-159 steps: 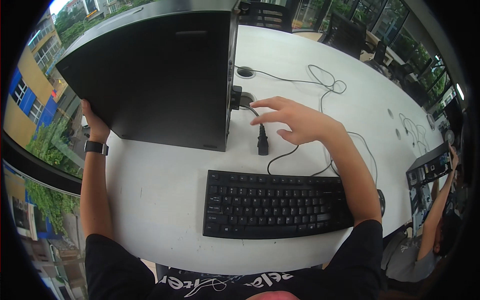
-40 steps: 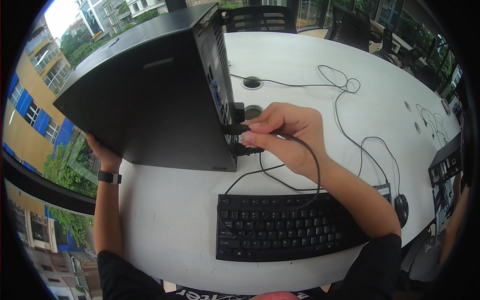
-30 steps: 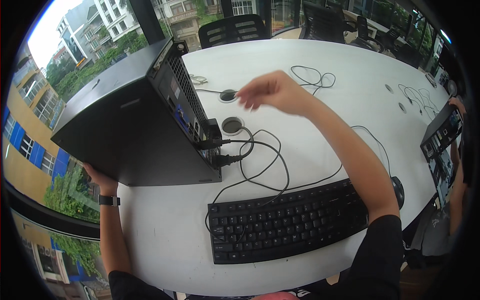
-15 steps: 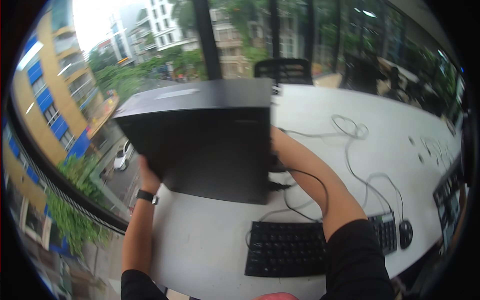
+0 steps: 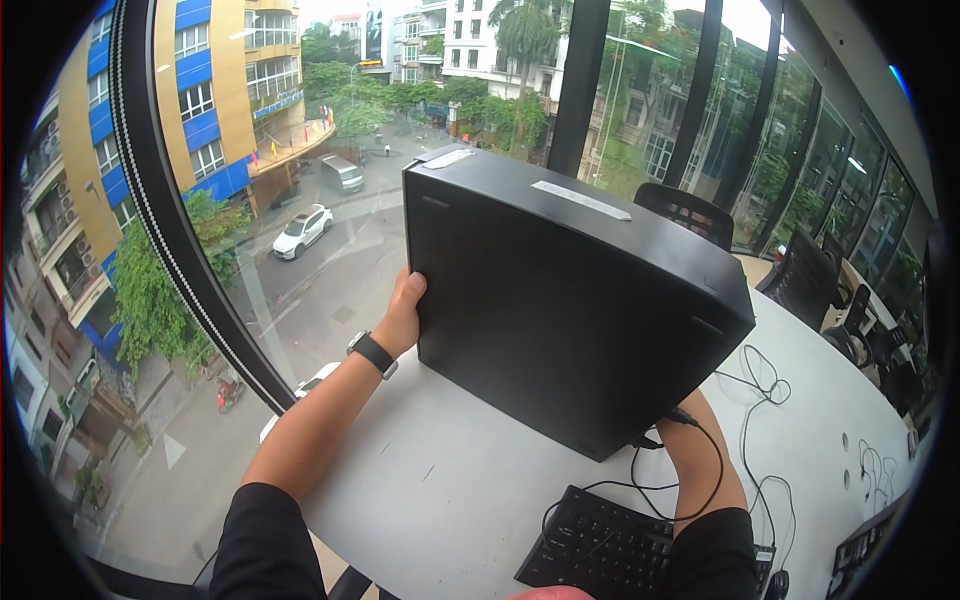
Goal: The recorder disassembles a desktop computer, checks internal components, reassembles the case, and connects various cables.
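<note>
The left hand [image 5: 400, 315] clamps the left edge of the black computer case [image 5: 560, 330], thumb against its broad panel. The right hand is hidden behind the case's right end, so I cannot tell whether its fingers are apart or closed. The case is at the bench [image 5: 390, 450], behind the keyboard [image 5: 595, 535]. A cable [image 5: 720, 456] loops over the right forearm [image 5: 695, 455]; turning the case could snag it and pull it loose, and a slipping edge grip could tip the case.
</note>
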`<control>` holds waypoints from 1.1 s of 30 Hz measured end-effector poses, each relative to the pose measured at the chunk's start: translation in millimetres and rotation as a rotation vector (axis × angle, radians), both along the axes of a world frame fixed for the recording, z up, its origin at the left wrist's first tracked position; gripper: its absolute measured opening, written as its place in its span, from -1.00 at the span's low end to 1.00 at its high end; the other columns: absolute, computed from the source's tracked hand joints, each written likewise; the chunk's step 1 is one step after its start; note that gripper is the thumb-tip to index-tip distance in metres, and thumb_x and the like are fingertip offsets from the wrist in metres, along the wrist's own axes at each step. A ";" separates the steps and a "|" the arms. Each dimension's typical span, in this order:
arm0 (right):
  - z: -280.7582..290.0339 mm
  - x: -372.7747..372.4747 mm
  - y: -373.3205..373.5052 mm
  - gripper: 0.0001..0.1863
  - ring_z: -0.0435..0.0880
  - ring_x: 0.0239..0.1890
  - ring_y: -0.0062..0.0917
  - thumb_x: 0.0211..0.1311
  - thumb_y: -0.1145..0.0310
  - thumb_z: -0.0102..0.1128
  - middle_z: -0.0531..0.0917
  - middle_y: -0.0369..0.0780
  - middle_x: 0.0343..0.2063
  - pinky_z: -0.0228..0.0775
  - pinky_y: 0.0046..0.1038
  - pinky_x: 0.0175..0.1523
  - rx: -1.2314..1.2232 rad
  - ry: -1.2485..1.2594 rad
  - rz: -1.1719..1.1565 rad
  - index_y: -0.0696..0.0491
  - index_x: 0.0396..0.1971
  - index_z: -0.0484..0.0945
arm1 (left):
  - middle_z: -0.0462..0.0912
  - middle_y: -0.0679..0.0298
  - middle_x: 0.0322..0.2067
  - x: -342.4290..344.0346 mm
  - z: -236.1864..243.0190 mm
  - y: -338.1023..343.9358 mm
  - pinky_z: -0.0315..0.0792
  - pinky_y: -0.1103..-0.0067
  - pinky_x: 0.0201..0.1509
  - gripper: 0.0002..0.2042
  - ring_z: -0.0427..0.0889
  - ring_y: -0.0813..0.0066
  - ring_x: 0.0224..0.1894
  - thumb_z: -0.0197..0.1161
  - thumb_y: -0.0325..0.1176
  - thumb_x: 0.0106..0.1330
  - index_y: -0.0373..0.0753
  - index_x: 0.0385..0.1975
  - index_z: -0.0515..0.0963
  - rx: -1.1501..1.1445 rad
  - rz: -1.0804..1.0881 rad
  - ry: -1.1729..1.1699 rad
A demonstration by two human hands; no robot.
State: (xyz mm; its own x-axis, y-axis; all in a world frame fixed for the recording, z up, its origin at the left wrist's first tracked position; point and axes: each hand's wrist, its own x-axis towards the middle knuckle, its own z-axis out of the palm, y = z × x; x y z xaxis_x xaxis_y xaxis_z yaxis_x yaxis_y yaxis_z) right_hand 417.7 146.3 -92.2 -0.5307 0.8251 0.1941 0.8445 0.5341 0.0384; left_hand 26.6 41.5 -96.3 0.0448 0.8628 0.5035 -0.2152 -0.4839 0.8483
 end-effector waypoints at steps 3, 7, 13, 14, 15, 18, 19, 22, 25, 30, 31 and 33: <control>7.3 6.8 -7.2 -0.72 0.75 -0.13 -0.26 0.31 0.35 0.26 0.77 -0.08 -0.16 0.58 -0.29 0.02 0.015 0.040 0.005 0.14 -0.05 0.68 | 0.52 0.10 0.20 -0.9 1.2 -0.9 0.37 0.39 0.33 -0.06 0.49 0.33 0.24 0.09 0.46 0.31 -0.36 0.34 0.33 0.001 -0.032 0.016; 26.4 20.7 -26.9 -0.71 0.75 -0.14 -0.28 0.33 0.35 0.27 0.77 -0.09 -0.17 0.58 -0.31 0.02 0.057 0.142 0.024 0.15 -0.02 0.67 | 0.51 0.09 0.21 -3.6 -5.8 6.0 0.36 0.39 0.34 -0.02 0.49 0.31 0.25 0.10 0.49 0.28 -0.36 0.36 0.30 -0.030 -0.027 0.007; 99.2 55.0 -100.0 -0.68 0.74 -0.16 -0.32 0.36 0.35 0.28 0.77 -0.11 -0.18 0.57 -0.35 0.02 0.002 0.550 0.143 0.17 0.04 0.66 | 0.48 0.11 0.29 -17.8 -26.5 14.6 0.29 0.37 0.45 -0.20 0.46 0.29 0.32 -0.06 0.30 0.51 -0.35 0.42 0.26 -0.108 0.064 -0.051; 109.9 62.0 -119.1 -0.68 0.74 -0.16 -0.32 0.37 0.35 0.28 0.77 -0.11 -0.18 0.56 -0.35 0.02 -0.061 0.484 0.060 0.17 0.05 0.66 | 0.45 0.11 0.33 -22.2 -29.4 15.4 0.26 0.37 0.48 -0.23 0.45 0.28 0.35 -0.10 0.26 0.55 -0.36 0.43 0.25 -0.104 0.006 -0.038; 120.7 69.6 -138.5 -0.71 0.74 -0.23 -0.40 0.39 0.37 0.25 0.77 -0.13 -0.25 0.57 -0.38 -0.05 -0.231 0.472 -0.028 0.18 0.01 0.68 | 0.43 0.10 0.35 -25.2 -31.3 18.8 0.25 0.36 0.49 -0.21 0.44 0.25 0.36 -0.11 0.28 0.54 -0.37 0.44 0.23 -0.147 -0.034 -0.090; 138.2 82.3 -183.6 -0.73 0.70 -0.39 -0.58 0.44 0.37 0.21 0.77 -0.18 -0.35 0.56 -0.49 -0.22 -0.487 0.512 -0.147 0.23 -0.06 0.72 | 0.41 0.11 0.37 -31.6 -33.6 25.1 0.26 0.34 0.50 -0.18 0.42 0.21 0.38 -0.10 0.31 0.52 -0.36 0.45 0.22 -0.092 -0.046 -0.148; 141.1 84.2 -193.1 -0.72 0.67 -0.41 -0.58 0.43 0.38 0.22 0.77 -0.18 -0.35 0.57 -0.50 -0.22 -0.531 0.553 -0.120 0.26 -0.04 0.71 | 0.41 0.11 0.37 -32.1 -33.6 27.5 0.26 0.34 0.50 -0.18 0.42 0.21 0.38 -0.10 0.31 0.52 -0.36 0.45 0.22 -0.123 -0.049 -0.131; 144.4 89.6 -204.7 -0.74 0.70 -0.37 -0.61 0.40 0.46 0.21 0.78 -0.16 -0.33 0.59 -0.54 -0.22 -0.734 0.626 0.050 0.29 -0.03 0.70 | 0.38 0.13 0.39 -32.9 -31.5 27.9 0.27 0.31 0.49 -0.18 0.39 0.20 0.40 -0.10 0.32 0.51 -0.31 0.47 0.20 -0.067 0.078 -0.159; 139.1 89.2 -204.6 -0.74 0.71 -0.28 -0.58 0.40 0.46 0.21 0.78 -0.10 -0.28 0.58 -0.49 -0.10 -0.832 0.732 0.154 0.27 -0.01 0.53 | 0.36 0.19 0.40 -31.1 -26.5 25.7 0.28 0.26 0.47 -0.19 0.37 0.18 0.40 -0.12 0.35 0.50 -0.19 0.50 0.16 -0.094 0.045 -0.259; 128.8 79.1 -206.8 -0.78 0.71 -0.17 -0.52 0.43 0.43 0.19 0.77 -0.04 -0.24 0.50 -0.42 0.06 -0.843 0.713 0.180 0.15 -0.09 0.36 | 0.35 0.19 0.42 -26.4 -19.0 21.4 0.26 0.24 0.49 -0.19 0.36 0.16 0.42 -0.13 0.38 0.48 -0.15 0.50 0.17 -0.058 0.114 -0.210; 127.5 76.8 -207.6 -0.79 0.70 -0.15 -0.52 0.43 0.42 0.19 0.77 -0.03 -0.22 0.48 -0.42 0.07 -0.841 0.728 0.160 0.14 -0.12 0.35 | 0.36 0.20 0.41 -25.6 -18.5 20.7 0.27 0.25 0.49 -0.19 0.36 0.16 0.41 -0.13 0.38 0.48 -0.15 0.50 0.18 -0.017 0.141 -0.187; 127.9 75.5 -208.0 -0.76 0.68 -0.13 -0.54 0.43 0.38 0.24 0.76 -0.05 -0.23 0.46 -0.44 0.03 -0.832 0.747 0.126 0.13 -0.16 0.36 | 0.36 0.20 0.41 -25.4 -17.5 20.2 0.28 0.26 0.48 -0.19 0.37 0.17 0.41 -0.14 0.39 0.47 -0.14 0.50 0.18 0.026 0.167 -0.163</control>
State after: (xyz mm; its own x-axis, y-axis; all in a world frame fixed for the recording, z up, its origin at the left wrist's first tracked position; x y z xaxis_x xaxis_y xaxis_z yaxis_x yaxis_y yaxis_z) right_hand 493.3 -61.6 35.8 -0.6007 0.7947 -0.0874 0.4449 0.2415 -0.8624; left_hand 1.2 61.6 -113.7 -0.1818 0.8378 0.5149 -0.2634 -0.5460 0.7953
